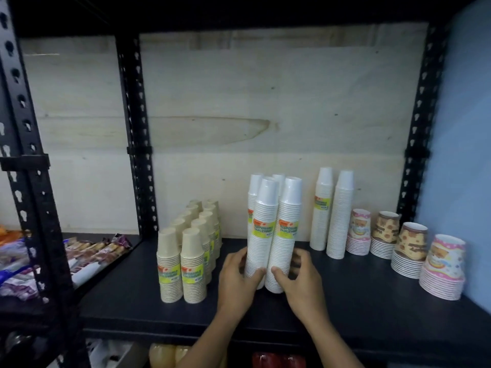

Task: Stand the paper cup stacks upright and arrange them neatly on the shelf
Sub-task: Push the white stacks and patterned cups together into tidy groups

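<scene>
Several tall white paper cup stacks [275, 229] stand upright in a tight cluster at the middle of the dark shelf [358, 309]. My left hand [239, 277] grips the lower part of the front left stack, thumb across its front. My right hand [297, 277] grips the base of the front right stack [285, 235]. Two more white stacks [333, 211] stand upright further right, near the back wall. Beige cup stacks [190, 251] stand in two neat rows on the left.
Four short patterned cup stacks [409, 248] line the right side toward the shelf's front edge. Black slotted posts [135, 134] frame the bay. Wrapped snack packs [93, 251] lie in the left bay. Bottles [170, 354] show on the shelf below.
</scene>
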Demonstrator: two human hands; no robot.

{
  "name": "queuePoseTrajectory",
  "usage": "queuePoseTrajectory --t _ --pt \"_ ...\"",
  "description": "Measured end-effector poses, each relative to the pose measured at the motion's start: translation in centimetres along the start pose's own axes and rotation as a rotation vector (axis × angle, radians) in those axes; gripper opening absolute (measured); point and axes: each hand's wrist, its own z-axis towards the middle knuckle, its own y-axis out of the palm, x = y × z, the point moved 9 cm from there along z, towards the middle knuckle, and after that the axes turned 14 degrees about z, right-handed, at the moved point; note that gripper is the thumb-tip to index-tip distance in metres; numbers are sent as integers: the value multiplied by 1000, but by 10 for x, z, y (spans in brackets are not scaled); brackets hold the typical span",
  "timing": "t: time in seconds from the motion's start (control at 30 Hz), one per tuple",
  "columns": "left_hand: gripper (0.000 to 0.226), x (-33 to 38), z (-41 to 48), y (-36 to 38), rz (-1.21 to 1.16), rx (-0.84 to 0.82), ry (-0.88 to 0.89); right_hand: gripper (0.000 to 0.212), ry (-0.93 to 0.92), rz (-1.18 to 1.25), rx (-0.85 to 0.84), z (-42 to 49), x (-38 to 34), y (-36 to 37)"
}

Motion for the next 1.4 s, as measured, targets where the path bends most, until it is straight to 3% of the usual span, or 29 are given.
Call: queuePoseTrajectory --t 1.4 --pt "62 -27 9 20 -119 -134 -145 54 -50 -65 71 12 20 4"
